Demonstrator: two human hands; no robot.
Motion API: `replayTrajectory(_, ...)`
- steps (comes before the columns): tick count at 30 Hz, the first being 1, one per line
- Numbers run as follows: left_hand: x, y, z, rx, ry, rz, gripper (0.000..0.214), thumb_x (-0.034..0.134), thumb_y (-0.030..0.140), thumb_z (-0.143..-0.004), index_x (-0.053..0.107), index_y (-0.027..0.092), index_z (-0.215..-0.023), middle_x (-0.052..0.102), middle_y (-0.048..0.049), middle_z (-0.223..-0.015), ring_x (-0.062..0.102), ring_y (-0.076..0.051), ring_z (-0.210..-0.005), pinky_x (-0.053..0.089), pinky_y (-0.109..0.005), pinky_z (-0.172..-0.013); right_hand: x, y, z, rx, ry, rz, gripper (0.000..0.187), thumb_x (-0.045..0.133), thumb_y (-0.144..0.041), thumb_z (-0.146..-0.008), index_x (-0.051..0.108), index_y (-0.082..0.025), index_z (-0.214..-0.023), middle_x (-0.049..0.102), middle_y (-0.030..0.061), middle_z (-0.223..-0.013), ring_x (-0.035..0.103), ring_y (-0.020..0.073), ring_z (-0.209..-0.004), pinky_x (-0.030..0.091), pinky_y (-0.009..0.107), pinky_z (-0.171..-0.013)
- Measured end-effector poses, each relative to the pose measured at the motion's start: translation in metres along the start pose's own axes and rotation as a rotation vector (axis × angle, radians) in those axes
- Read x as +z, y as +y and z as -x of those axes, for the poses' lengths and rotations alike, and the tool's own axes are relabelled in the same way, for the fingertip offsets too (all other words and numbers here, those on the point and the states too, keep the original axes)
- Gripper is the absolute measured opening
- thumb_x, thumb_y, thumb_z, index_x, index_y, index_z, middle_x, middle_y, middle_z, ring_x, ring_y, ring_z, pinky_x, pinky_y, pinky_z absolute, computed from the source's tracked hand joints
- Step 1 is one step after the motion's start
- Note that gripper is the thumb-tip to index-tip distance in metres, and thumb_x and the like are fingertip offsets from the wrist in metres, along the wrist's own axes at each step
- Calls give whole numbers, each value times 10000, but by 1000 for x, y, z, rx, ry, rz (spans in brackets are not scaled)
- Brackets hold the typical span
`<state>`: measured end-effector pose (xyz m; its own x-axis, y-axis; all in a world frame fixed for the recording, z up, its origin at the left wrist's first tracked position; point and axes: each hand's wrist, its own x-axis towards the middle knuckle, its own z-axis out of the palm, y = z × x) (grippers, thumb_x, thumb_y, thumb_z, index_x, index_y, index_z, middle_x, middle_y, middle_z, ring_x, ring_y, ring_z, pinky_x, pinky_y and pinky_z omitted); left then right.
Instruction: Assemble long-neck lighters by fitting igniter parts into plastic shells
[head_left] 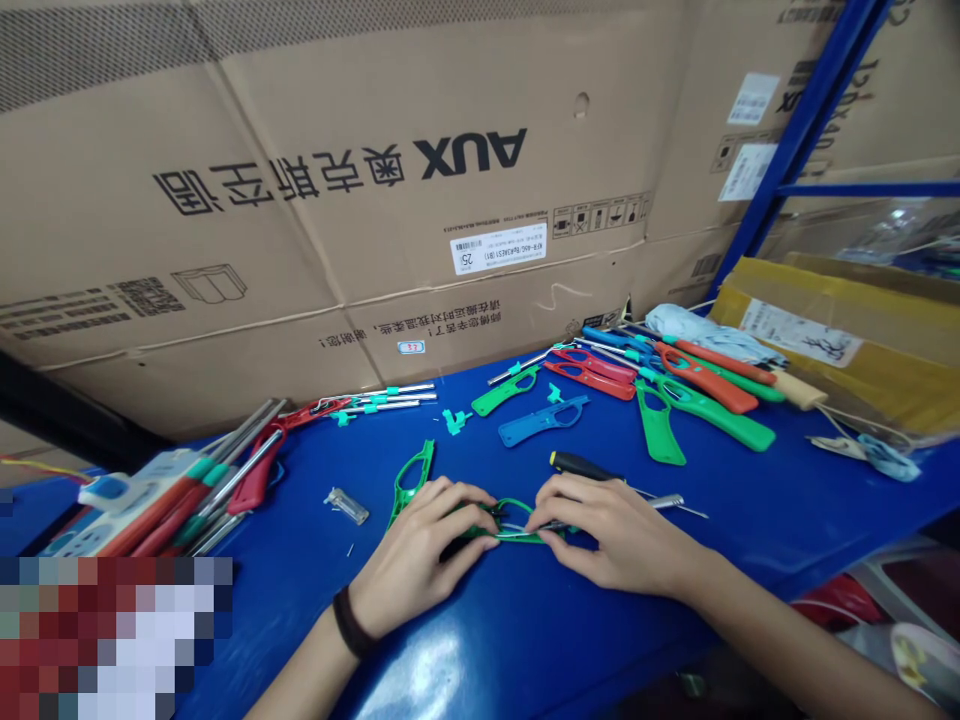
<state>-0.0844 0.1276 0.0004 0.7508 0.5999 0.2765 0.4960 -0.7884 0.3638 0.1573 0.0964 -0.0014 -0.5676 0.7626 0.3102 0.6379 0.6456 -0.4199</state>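
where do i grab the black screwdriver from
Take the black-handled screwdriver by its handle, from above on the far side: it lies flat on the blue bench, shaft running right, and the right hand crowds its near side.

Right in front of me stood a big AUX cardboard carton (322, 235), its Chinese print upside down from where I was, with a blue steel rack upright (795, 130) at its right. Along the far side of the blue table (480, 660) lay green plastic lighter shells (660, 425), red shells (589, 375) and a blue shell (540, 420). Further right were a crumpled pale blue cloth (712, 335) and a yellow-taped parcel (847, 340). To my left, long metal tubes with red handles (247, 470) lay piled together, near a small metal piece (346, 505).
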Motion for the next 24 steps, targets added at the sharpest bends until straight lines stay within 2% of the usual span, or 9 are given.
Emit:
replayTrajectory(9,0,-3,1,113,93,-85,130,559,250,-894,666,275,-964,676,14,-1093,608,-154,-852,476,-326,-789,2,1,-1,37,6,42,176,500,-233,-889,646,-278,-976,634,-23,-964,600,107,-829,409,215,-654)
replayTrajectory(15,-2,-3,0,202,146,-169,161,542,254,-904,692,268,-958,701,10,-1066,638,-146,-843,523,-300,-751,3,5,2,6,5,116,195,495,-232,-889,657,-298,-975,632,-18,-973,597,118,-833,417,218,-648)
replayTrajectory(21,-3,-1,0,311,185,-317,224,470,195,-935,686,233,-980,719,6,-1051,685,-128,-847,558,-279,-787,3,5,0,-33,-13,182,206,491,-220,-892,665,-286,-979,630,1,-980,594,134,-854,433,229,-670)
replayTrajectory(24,-3,0,1,317,178,-338,224,464,195,-935,680,230,-984,717,12,-1057,694,-132,-859,573,-289,-797,1,5,0,-51,-38,195,222,481,-200,-890,666,-276,-985,629,14,-998,594,138,-846,440,230,-670)
